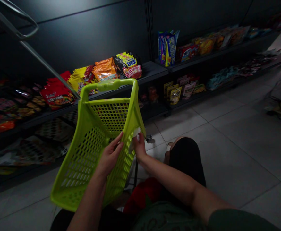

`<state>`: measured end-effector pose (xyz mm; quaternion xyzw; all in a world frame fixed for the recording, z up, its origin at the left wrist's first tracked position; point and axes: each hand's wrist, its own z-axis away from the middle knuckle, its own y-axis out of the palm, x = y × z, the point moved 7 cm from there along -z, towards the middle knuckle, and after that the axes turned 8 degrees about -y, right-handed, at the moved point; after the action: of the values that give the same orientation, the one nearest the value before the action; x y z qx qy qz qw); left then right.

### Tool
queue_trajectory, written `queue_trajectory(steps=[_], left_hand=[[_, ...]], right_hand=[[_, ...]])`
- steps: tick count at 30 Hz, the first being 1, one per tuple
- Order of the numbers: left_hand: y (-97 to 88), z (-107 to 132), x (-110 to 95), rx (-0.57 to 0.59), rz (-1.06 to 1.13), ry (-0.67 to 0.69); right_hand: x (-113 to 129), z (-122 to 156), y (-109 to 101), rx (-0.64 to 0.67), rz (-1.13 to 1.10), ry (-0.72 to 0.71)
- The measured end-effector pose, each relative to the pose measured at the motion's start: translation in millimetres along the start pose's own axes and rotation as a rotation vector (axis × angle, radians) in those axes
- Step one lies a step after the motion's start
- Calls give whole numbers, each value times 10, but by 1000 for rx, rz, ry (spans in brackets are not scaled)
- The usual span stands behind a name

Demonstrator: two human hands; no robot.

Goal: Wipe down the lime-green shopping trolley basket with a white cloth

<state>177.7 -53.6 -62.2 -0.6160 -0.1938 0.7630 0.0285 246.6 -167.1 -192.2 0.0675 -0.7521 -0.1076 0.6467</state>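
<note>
A lime-green perforated plastic basket [92, 141] is tilted up in front of me, its open side facing me. My left hand [110, 155] grips its near side wall, fingers curled over the edge. My right hand [139, 147] is closed on a small white cloth or wipe [135, 134] pressed against the basket's right outer wall. My knees and dark shorts show below; I am low to the floor.
Dark store shelves [155, 69] run along the left and back, stocked with snack packets [104, 70] and blue bags [168, 45]. A metal cart frame [22, 33] crosses the upper left. Grey floor tiles [239, 144] spread to the right.
</note>
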Motion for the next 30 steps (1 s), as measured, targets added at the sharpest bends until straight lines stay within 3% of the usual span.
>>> queue_trajectory(steps=[2,4,6,8,12,14,17,20,22,23,25,28,30], left_hand=[[2,-8,-1,-6,-11,3],[-13,-1,-5,-19,-29,5],[-34,15,-8,-26,-37,8],[-46,29,-10,-23,-39,17],[-34,13,10,-11,-17,16],[-17,-12,19,-9,4,13],[-2,-40,10,-20,10,30],[-7,-39,9,-38,5,39],[-16,-28,11,-47,-3,48],[-20,-23,10,-49,-7,56],[-22,-16,6,-45,-6,70],[-2,-27,7,-16,15,68],[16,-44,1,-8,33,72]], right_hand=[[-49,561,23,55,1,55],[-81,1031,63,223,-5,69],[-55,1153,72,381,-7,56],[21,818,7,375,9,46],[203,-234,-153,11,30,92],[287,-300,-84,-31,42,75],[415,342,78,154,111,-61],[549,1195,163,504,135,-286],[621,1422,173,738,125,-442],[633,1360,160,806,126,-493],[601,888,97,767,162,-503],[439,-94,-91,378,268,-320],[344,-353,-160,204,312,-220]])
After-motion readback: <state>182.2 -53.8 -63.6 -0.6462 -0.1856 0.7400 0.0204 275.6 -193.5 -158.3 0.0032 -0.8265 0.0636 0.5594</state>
